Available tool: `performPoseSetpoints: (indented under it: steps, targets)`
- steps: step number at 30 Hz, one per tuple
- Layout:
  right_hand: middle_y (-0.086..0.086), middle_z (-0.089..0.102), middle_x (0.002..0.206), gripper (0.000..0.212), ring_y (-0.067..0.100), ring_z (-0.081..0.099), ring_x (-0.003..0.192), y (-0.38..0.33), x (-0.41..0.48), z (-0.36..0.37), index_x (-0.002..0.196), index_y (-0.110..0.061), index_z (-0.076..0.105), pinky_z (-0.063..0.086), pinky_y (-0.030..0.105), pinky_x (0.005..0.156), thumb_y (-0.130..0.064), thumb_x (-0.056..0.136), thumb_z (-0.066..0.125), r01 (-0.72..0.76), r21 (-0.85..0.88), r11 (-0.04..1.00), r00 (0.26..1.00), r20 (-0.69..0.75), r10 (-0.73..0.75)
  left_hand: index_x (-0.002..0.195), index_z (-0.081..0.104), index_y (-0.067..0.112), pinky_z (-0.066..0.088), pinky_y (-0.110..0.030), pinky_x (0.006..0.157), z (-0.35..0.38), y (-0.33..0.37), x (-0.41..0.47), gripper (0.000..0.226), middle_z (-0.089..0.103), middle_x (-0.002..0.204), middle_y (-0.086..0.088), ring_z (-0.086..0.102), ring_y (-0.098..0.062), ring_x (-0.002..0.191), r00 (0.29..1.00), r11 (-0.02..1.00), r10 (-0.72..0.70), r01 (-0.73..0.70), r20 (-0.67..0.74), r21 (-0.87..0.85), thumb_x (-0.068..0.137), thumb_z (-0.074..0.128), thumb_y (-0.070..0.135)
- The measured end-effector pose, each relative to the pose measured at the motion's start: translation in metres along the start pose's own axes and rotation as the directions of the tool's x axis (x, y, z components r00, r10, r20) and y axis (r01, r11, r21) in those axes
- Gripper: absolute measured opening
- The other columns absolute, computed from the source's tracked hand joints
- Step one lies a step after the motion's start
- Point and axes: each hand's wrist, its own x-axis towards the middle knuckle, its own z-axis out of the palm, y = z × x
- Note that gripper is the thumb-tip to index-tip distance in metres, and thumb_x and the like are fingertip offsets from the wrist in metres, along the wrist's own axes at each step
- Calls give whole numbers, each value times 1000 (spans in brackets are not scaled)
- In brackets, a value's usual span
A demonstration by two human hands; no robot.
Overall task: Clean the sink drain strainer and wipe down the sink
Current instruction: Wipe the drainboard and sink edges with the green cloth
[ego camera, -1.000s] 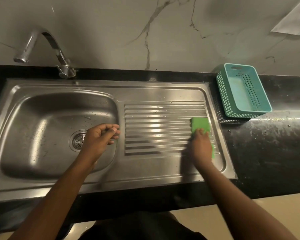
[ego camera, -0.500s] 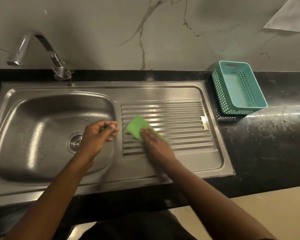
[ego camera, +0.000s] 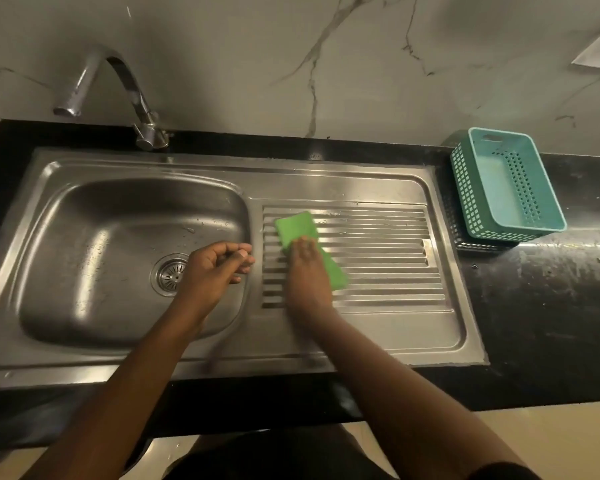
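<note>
A steel sink (ego camera: pixel 84 358) has its basin on the left and a ribbed drainboard (ego camera: pixel 388 258) on the right. The round drain strainer (ego camera: pixel 168 273) sits in the basin floor, partly behind my left hand. My right hand (ego camera: pixel 307 271) presses a green cloth (ego camera: pixel 297 228) flat on the left end of the drainboard ribs. My left hand (ego camera: pixel 215 268) hovers over the basin's right rim with fingers curled loosely; nothing shows in it.
A curved chrome tap (ego camera: pixel 118 95) stands behind the basin. A teal perforated basket (ego camera: pixel 510 188) rests on a dark one on the black counter (ego camera: pixel 551 306) at the right. A marble wall rises behind.
My right hand swept the green cloth from the right end of the drainboard to its left end. My left hand stayed over the basin rim.
</note>
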Motion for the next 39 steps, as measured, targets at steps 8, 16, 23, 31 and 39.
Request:
performPoseSetpoints:
  steps: [8,16,23,31,39]
  targets:
    - [6,21,172,64,26,16,160,13,25,-16,165,-15,24,18,36,128,-15,103,45,435,-108,894,886,224,-405,110,75,14,57,-49,93,-1,11,6,17,79,98,-9,73,-24,92,1000,1000,20,-20,-5,1,102,60,11]
    - [21,54,149,47,40,51,137,192,19,-98,140,-4,55,45,46,110,-2,94,58,-305,-71,950,952,-42,303,112,75,12,57,-51,94,-5,6,5,18,79,102,-11,72,-37,104,1000,1000,-3,3,5,-11,102,60,11]
    - [19,24,169,58,36,21,156,30,23,-20,160,-2,26,14,43,128,-4,103,36,-96,-75,993,995,0,96,111,75,14,58,-47,92,3,4,8,18,80,100,-7,75,-26,98,1000,999,-24,24,-5,-23,102,60,11]
    - [2,23,172,63,26,16,160,-2,46,-22,164,-18,27,18,39,129,-11,104,43,425,-112,898,890,231,-393,112,75,13,59,-35,82,2,1,16,17,80,94,-2,74,-23,93,997,1000,11,-12,-74,-15,101,61,12]
    - [19,44,159,66,39,45,144,208,34,-109,152,-6,46,39,45,116,3,88,58,-231,-161,960,973,-51,226,106,76,20,59,-42,88,1,-3,13,17,80,95,-2,74,-29,99,998,1000,-19,18,-59,-25,101,61,12]
